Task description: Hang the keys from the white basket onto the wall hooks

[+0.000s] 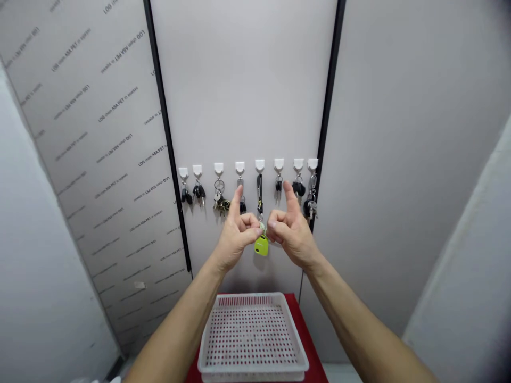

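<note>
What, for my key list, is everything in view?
Hooks: eight, white, in one row
Key bunches: seven, black/metallic, on hooks, one mostly hidden
Strap: one, black, fifth hook from left
Tag: one, lime, below strap
Basket: at least one, white, below hooks
Surface: one, red, under basket
Panels: three, grey, left, middle, right
Strips: two, black, between panels
Label: one, white, left panel
Forearms: two, bare, lower half
Left hand: one, bare, by tag
Right hand: one, bare, by tag

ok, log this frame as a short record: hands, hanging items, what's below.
lime_tag: lime tag hangs below black strap, fifth hook from left
left: left hand near tag's top, index raised; grip unclear
right: right hand near tag, index raised; grip unclear
hooks: eight white hooks, one row
below: white perforated basket, red surface
</note>
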The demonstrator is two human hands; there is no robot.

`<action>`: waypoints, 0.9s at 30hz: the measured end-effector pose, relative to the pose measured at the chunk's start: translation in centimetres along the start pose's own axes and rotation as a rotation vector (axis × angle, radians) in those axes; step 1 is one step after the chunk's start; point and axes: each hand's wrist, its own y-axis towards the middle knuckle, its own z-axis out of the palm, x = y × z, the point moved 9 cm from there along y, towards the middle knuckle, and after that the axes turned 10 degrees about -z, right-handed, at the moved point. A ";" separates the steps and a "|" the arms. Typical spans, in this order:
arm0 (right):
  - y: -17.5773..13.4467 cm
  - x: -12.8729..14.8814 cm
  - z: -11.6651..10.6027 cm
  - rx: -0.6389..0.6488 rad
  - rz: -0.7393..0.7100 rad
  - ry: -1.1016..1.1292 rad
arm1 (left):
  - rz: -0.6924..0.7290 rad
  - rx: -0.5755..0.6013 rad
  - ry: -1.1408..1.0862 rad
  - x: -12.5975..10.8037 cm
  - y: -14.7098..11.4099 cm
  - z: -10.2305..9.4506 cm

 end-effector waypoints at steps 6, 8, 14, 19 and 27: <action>-0.9 -5.1 1.7 0.170 0.259 -0.165 | -0.113 -0.235 0.188 3.3 -0.1 -6.2; -0.7 -7.3 2.4 0.282 0.361 -0.311 | -0.087 -0.533 0.334 2.6 -0.4 -12.1; 6.2 -7.0 4.1 0.170 0.088 -0.849 | 0.010 -1.165 0.790 -4.0 -1.3 -22.1; 9.3 -7.9 6.9 0.123 -0.039 -1.196 | 0.048 -1.112 1.094 -4.5 0.7 -18.4; 10.2 -7.0 6.7 0.101 -0.159 -1.155 | -0.134 -1.068 1.205 -4.9 1.6 -19.4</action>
